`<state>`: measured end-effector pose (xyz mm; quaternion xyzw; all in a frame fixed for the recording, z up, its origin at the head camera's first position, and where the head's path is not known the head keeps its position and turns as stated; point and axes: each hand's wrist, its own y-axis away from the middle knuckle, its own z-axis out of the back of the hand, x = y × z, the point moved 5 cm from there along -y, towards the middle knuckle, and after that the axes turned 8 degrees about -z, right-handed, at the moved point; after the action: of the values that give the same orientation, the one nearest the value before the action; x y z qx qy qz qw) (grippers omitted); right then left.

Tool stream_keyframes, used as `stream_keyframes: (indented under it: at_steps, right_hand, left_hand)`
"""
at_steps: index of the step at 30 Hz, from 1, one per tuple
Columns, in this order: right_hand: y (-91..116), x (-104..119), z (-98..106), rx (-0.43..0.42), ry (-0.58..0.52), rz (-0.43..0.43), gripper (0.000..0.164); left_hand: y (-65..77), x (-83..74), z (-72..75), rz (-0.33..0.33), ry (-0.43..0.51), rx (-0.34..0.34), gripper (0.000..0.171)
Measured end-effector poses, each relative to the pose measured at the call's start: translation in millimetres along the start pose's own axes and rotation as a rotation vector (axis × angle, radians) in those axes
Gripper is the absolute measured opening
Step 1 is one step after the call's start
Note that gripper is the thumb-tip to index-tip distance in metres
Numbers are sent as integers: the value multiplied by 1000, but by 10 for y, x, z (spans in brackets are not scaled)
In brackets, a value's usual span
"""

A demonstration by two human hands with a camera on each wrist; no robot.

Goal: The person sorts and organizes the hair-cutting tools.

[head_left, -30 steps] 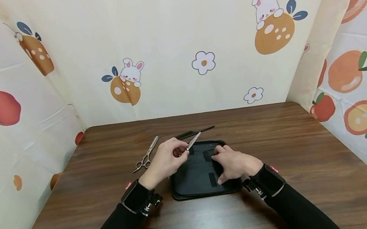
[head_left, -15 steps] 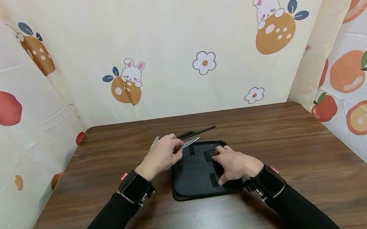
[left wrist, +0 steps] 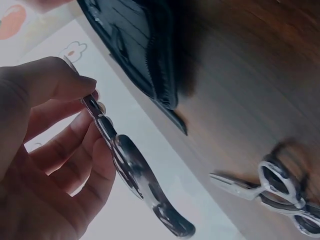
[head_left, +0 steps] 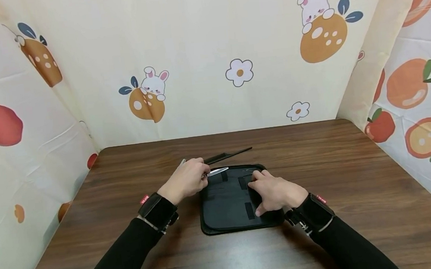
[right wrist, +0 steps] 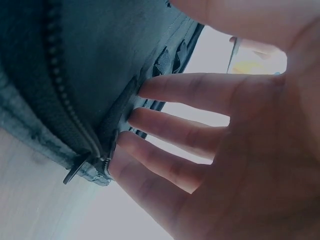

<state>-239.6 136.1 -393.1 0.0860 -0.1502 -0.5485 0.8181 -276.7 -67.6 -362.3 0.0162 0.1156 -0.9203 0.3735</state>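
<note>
My left hand [head_left: 186, 179] pinches a pair of silver scissors between thumb and fingers. In the head view the scissors' blade [head_left: 218, 171] points right, over the far left corner of a black zip case [head_left: 226, 209]. Their finger loops [left wrist: 137, 167] hang free below the hand in the left wrist view. The case lies on the table with dark straps on its inner face. My right hand [head_left: 277, 191] rests on its right side, fingers fairly straight against a flap beside the zipper [right wrist: 60, 75]; the right wrist view shows this contact.
A second pair of scissors [left wrist: 280, 192] lies on the table left of the case, mostly hidden behind my left hand in the head view. A black comb [head_left: 225, 156] lies behind the case. Printed cloth [head_left: 204, 101] walls the wooden table [head_left: 339, 161].
My left hand has moved left and slightly away from me with the scissors, whose blade has turned flatter. It now covers most of the second scissors. The right hand stays in place.
</note>
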Motion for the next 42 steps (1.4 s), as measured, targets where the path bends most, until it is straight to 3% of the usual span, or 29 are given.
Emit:
stream_keyframes:
  at_steps: [14,42]
  right_hand:
    - [11,6,1,9,9,-6,73]
    - [44,60,-23,-16,43,-5,73]
  left_hand:
    - [18,124,-156,20,-47,102,17]
    - [15,190,-232,56,-46,127,15]
